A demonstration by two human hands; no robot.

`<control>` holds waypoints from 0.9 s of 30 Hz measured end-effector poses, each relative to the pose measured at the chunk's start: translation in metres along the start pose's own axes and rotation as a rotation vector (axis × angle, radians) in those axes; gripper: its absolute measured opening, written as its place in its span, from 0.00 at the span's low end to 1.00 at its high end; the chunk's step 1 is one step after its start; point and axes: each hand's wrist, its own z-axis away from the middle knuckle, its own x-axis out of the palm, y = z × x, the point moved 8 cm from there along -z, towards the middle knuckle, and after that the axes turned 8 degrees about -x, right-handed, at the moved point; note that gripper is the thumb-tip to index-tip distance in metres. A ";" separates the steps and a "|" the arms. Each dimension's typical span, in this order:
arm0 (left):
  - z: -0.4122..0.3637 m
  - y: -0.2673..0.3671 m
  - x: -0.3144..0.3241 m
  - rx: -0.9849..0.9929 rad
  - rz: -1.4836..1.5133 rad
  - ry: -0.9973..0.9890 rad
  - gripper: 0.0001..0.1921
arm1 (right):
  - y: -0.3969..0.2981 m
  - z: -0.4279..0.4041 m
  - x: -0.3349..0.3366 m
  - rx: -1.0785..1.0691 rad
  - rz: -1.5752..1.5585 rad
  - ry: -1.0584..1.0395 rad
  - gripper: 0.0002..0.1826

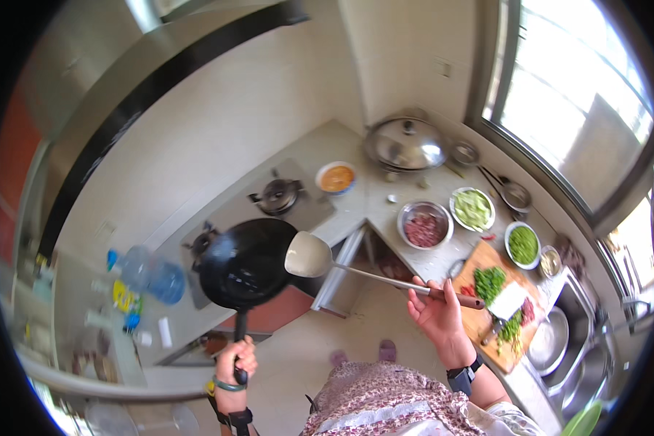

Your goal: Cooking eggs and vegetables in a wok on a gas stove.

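Observation:
My left hand (pixel 236 358) grips the black handle of a dark wok (pixel 245 253), held above the gas stove (pixel 310 209). A little liquid or shine shows on the wok's inner surface. In my right hand (pixel 437 321), palm turned up and fingers loosely spread, lies the brown handle of a metal wok spatula (pixel 308 255). Its broad blade overlaps the wok's right rim in view; whether they touch I cannot tell. Beyond the right hand is a wooden cutting board (pixel 471 260) with chopped greens (pixel 489 283), red pieces and a cleaver (pixel 508 301).
A bowl of orange-yellow food (pixel 337 178) stands by the rear burner (pixel 279 196). Along the right counter are a lidded pan (pixel 406 143), a steel bowl of red meat (pixel 424 229), and bowls of green vegetables (pixel 472 209). A sink (pixel 580 349) is far right; a plastic jug (pixel 165 280) lies left.

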 end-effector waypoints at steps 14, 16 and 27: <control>-0.228 0.166 0.011 -0.117 -0.021 -0.254 0.05 | 0.047 0.148 -0.149 -0.435 0.253 0.725 0.16; -0.245 0.168 -0.002 -0.121 -0.001 -0.228 0.04 | 0.065 0.169 -0.168 -0.475 0.262 0.814 0.17; -0.319 0.176 -0.045 -0.066 -0.012 -0.336 0.08 | 0.120 0.252 -0.202 -0.607 0.138 1.042 0.17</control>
